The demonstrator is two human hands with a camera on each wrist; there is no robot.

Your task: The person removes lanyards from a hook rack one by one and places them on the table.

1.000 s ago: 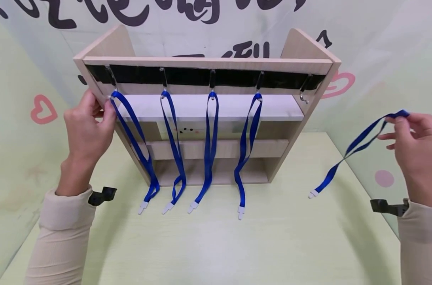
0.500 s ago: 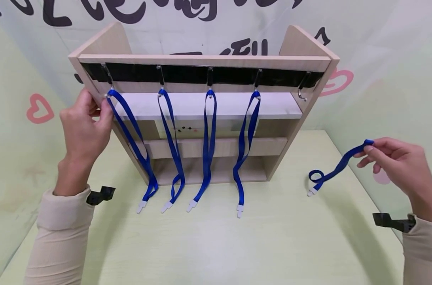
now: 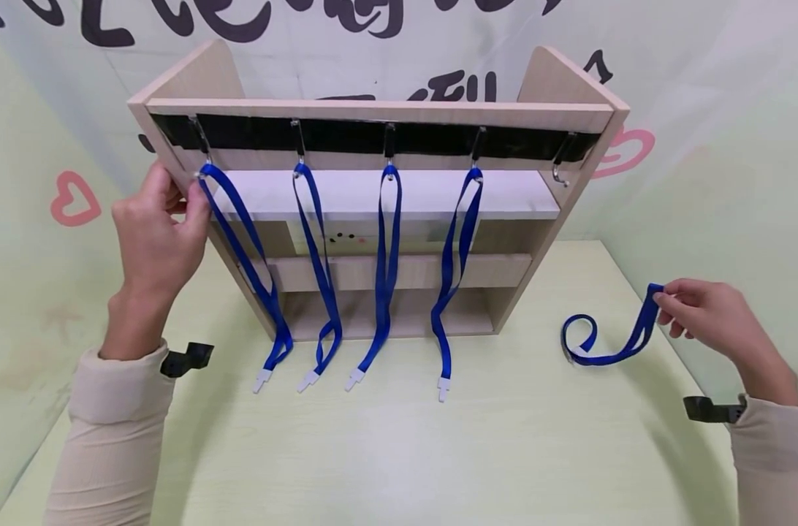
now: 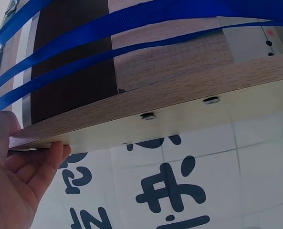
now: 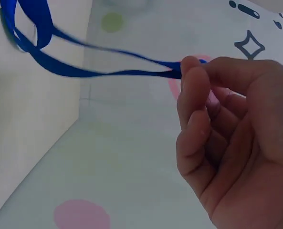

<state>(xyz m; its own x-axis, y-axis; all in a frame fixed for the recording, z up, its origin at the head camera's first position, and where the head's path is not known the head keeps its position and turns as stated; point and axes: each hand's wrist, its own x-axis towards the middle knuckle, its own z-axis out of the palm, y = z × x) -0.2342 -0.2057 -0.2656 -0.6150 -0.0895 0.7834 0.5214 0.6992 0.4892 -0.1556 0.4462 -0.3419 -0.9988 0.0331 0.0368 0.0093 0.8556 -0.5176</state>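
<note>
My right hand (image 3: 715, 314) pinches the top end of a blue lanyard (image 3: 648, 315) between thumb and fingers, at the table's right side. In the head view the strap droops from there and curls into a loop at its far end, low over the tabletop. Its doubled strap (image 5: 91, 74) also shows in the right wrist view. My left hand (image 3: 158, 237) grips the left side panel (image 4: 155, 93) of a wooden shelf (image 3: 373, 108), fingers behind its edge. Several more blue lanyards (image 3: 389, 256) with white clips hang from hooks on the shelf's front.
A bare metal hook (image 3: 560, 168) is at the right end of the shelf's black strip (image 3: 432, 139). The pale green table (image 3: 399, 453) stretches out in front. Behind and on both sides stand printed walls (image 3: 734, 146) with lettering and hearts.
My right hand has come down and leftward with the lanyard, whose lower end has slackened and curled into a loop. The left hand keeps its grip on the shelf.
</note>
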